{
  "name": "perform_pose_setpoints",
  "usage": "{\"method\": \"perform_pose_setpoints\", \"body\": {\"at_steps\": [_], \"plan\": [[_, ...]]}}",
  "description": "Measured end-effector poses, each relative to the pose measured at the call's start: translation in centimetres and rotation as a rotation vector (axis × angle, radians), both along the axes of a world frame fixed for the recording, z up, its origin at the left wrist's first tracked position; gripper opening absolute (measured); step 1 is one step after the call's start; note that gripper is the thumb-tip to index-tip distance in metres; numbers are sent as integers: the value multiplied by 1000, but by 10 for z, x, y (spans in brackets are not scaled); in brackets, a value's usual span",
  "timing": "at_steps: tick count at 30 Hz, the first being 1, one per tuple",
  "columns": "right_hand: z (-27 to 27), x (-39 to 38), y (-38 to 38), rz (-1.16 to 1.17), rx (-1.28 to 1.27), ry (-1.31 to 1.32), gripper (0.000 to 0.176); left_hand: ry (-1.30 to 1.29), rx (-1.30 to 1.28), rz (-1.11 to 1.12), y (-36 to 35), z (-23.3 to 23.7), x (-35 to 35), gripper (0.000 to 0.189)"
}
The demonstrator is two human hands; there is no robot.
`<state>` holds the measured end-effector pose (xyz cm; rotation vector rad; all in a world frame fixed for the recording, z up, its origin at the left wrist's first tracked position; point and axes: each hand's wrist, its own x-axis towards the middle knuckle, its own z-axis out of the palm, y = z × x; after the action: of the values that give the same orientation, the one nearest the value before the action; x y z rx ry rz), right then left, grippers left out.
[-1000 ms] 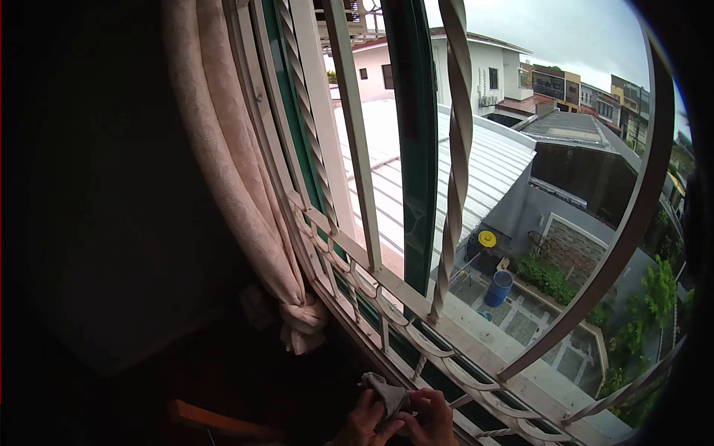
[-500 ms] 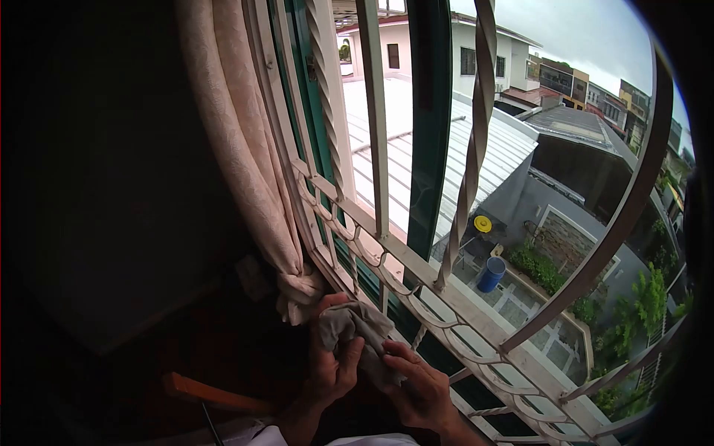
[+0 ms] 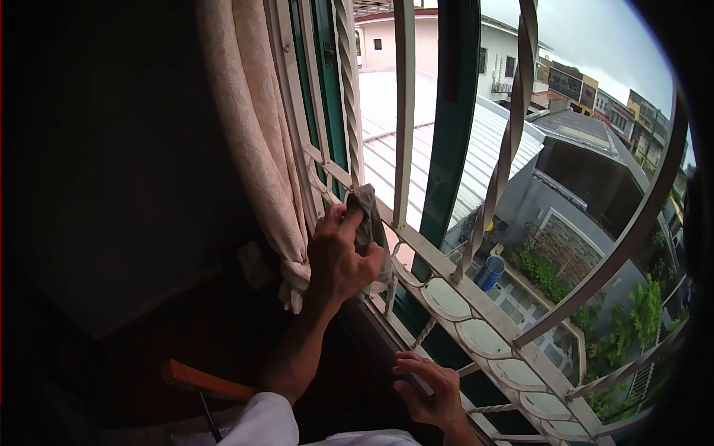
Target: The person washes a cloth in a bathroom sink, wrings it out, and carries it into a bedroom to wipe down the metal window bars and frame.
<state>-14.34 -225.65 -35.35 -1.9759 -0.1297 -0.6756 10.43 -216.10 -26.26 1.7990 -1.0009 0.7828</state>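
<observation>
The cloth (image 3: 378, 230) has just gone from being bunched between both hands, low in the frame, to the window grille (image 3: 482, 303). The left hand (image 3: 342, 260) carries it alone at the middle of the frame, against the rail by the foot of a twisted bar (image 3: 347, 89). The right hand (image 3: 433, 392) has let go and sits at the lower middle, beside the grille. So the work is now one-handed and at the metal itself, no longer a matter of arranging the fabric.

From where I stand, the left fingers are closed on the cloth, thumb toward the right; the right fingers are loosely curled with nothing in them. It's dim down there, so I can't tell whether they touch the ledge.

Counting up: one cloth, two hands, and one curtain (image 3: 256, 134) knotted at its lower end, left of the grille. Two twisted uprights stand in the upper part, the second (image 3: 509, 141) further right, with one plain bar (image 3: 404, 111) between them. One orange-brown piece of wood (image 3: 212, 383) shows at lower left, and one blue barrel (image 3: 490, 273) outside, right of centre.
</observation>
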Motion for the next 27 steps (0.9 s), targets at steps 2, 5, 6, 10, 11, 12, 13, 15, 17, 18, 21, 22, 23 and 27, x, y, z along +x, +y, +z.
{"method": "perform_pose_setpoints", "body": {"at_steps": [2, 5, 6, 10, 11, 12, 13, 15, 17, 18, 21, 22, 23, 27], "plan": [[-1, -3, 0, 0, 19, 17, 40, 133, 395, 204, -13, 5, 17, 54], [-4, -4, 0, -2, 54, 39, 40, 74, 276, -5, -17, 5, 31, 48], [-6, -4, 2, -9, 57, 36, 40, 53, 246, -164, -17, 7, 27, 45], [-14, 3, 3, 28, 168, 122, 39, 85, 445, 22, -7, 13, 29, 32], [-15, 4, 4, 42, 151, 121, 39, 90, 470, 85, -7, 25, 34, 30], [-16, 5, 6, 51, 153, 120, 39, 54, 368, -6, -9, 17, 49, 30], [-17, 7, 8, 62, 164, 128, 39, 62, 337, -130, -8, 12, 47, 30], [-14, 18, 11, 80, 171, 123, 39, 34, 279, -332, -12, 6, 31, 35], [-10, 25, 12, 74, 69, 83, 40, -67, 245, -208, -6, 6, 16, 35], [-6, 27, 10, 81, 65, 90, 40, -93, 278, -142, -3, 7, 14, 36], [23, 24, 0, 2, -164, -53, 39, 5, 199, -128, 28, 20, 33, 41], [39, 15, 0, -89, -186, -91, 37, 128, 92, -158, 36, 24, 50, 46], [54, 7, 3, -184, -203, -124, 37, 159, 132, -84, 40, 33, 69, 48], [90, 3, 14, -403, -349, -275, 42, 160, 441, -13, 7, 36, 123, 44]]}}
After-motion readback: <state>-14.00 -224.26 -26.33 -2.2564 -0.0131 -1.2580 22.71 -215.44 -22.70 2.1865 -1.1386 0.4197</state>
